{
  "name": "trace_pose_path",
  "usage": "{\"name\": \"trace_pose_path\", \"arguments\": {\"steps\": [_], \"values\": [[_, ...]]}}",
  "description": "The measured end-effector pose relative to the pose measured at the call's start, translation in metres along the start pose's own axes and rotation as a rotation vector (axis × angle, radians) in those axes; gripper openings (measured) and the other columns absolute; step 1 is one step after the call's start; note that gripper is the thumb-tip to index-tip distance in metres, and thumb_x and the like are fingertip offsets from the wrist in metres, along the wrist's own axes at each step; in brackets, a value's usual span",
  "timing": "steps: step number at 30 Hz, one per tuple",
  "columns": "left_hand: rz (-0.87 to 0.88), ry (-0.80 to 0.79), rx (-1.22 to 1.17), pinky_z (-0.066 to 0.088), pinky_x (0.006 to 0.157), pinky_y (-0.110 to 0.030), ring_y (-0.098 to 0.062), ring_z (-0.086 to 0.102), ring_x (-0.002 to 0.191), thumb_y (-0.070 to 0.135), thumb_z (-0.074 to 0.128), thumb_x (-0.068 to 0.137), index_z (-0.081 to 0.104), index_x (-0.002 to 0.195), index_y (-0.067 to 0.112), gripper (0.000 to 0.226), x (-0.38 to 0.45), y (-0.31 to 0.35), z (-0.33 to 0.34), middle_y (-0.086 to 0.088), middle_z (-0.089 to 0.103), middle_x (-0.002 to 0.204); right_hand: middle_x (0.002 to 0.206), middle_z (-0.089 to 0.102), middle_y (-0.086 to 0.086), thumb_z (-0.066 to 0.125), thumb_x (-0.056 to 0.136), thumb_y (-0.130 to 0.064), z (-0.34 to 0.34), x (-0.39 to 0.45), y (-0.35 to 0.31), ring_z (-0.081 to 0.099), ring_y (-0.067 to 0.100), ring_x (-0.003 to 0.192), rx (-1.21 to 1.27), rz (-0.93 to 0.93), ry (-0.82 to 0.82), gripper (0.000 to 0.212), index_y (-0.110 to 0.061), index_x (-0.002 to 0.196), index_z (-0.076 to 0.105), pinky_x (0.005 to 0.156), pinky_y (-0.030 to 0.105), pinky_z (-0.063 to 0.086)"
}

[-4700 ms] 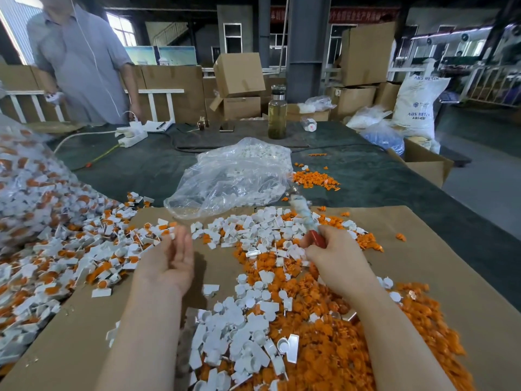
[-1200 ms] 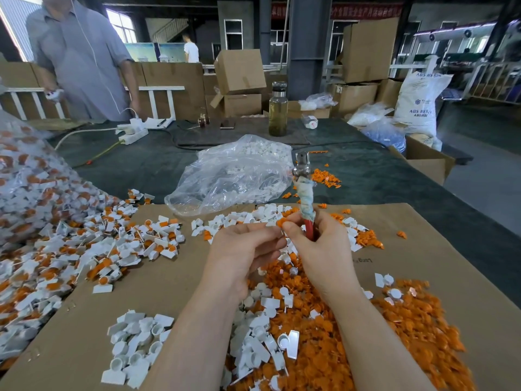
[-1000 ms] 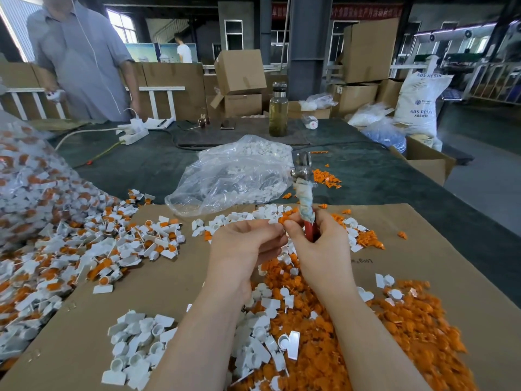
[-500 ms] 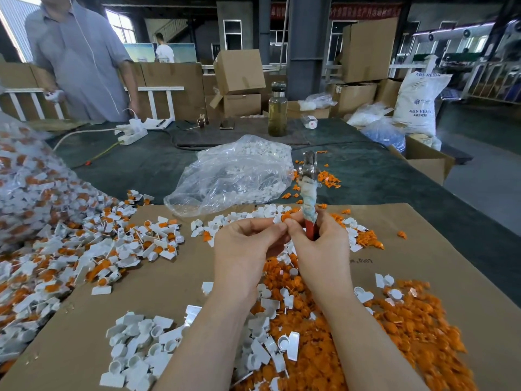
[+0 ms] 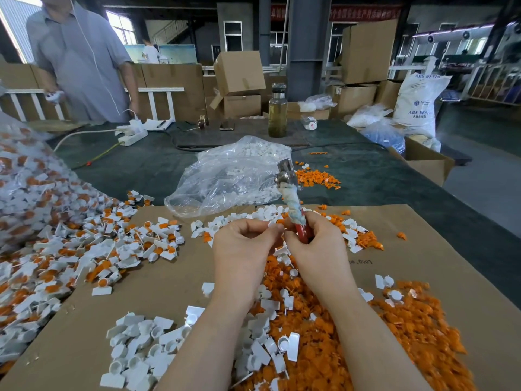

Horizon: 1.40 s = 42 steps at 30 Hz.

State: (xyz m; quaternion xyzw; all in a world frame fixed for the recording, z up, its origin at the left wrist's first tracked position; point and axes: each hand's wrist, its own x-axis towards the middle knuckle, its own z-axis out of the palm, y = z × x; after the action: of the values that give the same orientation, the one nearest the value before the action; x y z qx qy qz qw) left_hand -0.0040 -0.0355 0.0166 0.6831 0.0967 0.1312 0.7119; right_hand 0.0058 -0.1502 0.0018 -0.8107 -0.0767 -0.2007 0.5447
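Two hands were held close together above the cardboard [image 5: 169,277] on the bench [image 5: 380,179].
The right hand [image 5: 315,246] had its fingers curled round the red handle of an upright hammer [image 5: 293,204]. The left hand [image 5: 242,249] had its fingers pinching a small white part [image 5: 272,224] just beside it, over the orange caps [image 5: 324,348].

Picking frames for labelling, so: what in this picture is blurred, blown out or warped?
Head view: the left hand pinching a white piece and the right hand gripping the hammer are sharp; orange pieces at lower right smear; the window upper left is blown out; the bag at the left edge looks stretched.
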Motion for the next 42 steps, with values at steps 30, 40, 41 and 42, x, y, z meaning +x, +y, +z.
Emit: {"name": "trace_pose_path", "arguments": {"steps": [30, 40, 41, 42], "values": [[0.036, -0.066, -0.196, 0.056, 0.061, -0.017, -0.011, 0.072, 0.065, 0.003, 0.069, 0.087, 0.069, 0.083, 0.009, 0.007, 0.013, 0.006, -0.025, 0.001, 0.073, 0.068, 0.096, 0.069, -0.002, 0.059, 0.067, -0.021, -0.042, 0.001, -0.004, 0.059, 0.014, 0.076, -0.106, 0.227, -0.658, 0.027, -0.026, 0.092, 0.067, 0.075, 0.035, 0.048], [0.001, -0.038, -0.207, 0.056, 0.060, -0.017, -0.011, 0.070, 0.061, 0.001, 0.070, 0.087, 0.067, 0.080, 0.008, 0.010, 0.015, 0.002, -0.024, 0.002, 0.071, 0.063, 0.089, 0.065, 0.018, 0.056, 0.077, -0.007, -0.036, 0.003, 0.001, 0.051, 0.019, 0.067, -0.164, 0.179, -0.641, 0.020, -0.026, 0.079, 0.065, 0.062, 0.033, 0.040], [-0.006, -0.036, -0.204, 0.056, 0.060, -0.018, -0.011, 0.070, 0.060, 0.001, 0.070, 0.087, 0.067, 0.080, 0.008, 0.010, 0.016, 0.002, -0.024, 0.002, 0.071, 0.062, 0.088, 0.065, 0.016, 0.056, 0.080, -0.004, -0.035, 0.003, 0.002, 0.051, 0.018, 0.068, -0.173, 0.177, -0.646, 0.023, -0.025, 0.079, 0.065, 0.063, 0.033, 0.041], [-0.016, -0.037, -0.202, 0.057, 0.060, -0.018, -0.011, 0.070, 0.060, 0.002, 0.070, 0.086, 0.068, 0.080, 0.007, 0.009, 0.017, 0.001, -0.024, 0.002, 0.071, 0.063, 0.086, 0.065, 0.013, 0.057, 0.081, -0.002, -0.035, 0.003, 0.004, 0.052, 0.017, 0.068, -0.182, 0.176, -0.653, 0.024, -0.025, 0.080, 0.065, 0.063, 0.032, 0.041]]}}
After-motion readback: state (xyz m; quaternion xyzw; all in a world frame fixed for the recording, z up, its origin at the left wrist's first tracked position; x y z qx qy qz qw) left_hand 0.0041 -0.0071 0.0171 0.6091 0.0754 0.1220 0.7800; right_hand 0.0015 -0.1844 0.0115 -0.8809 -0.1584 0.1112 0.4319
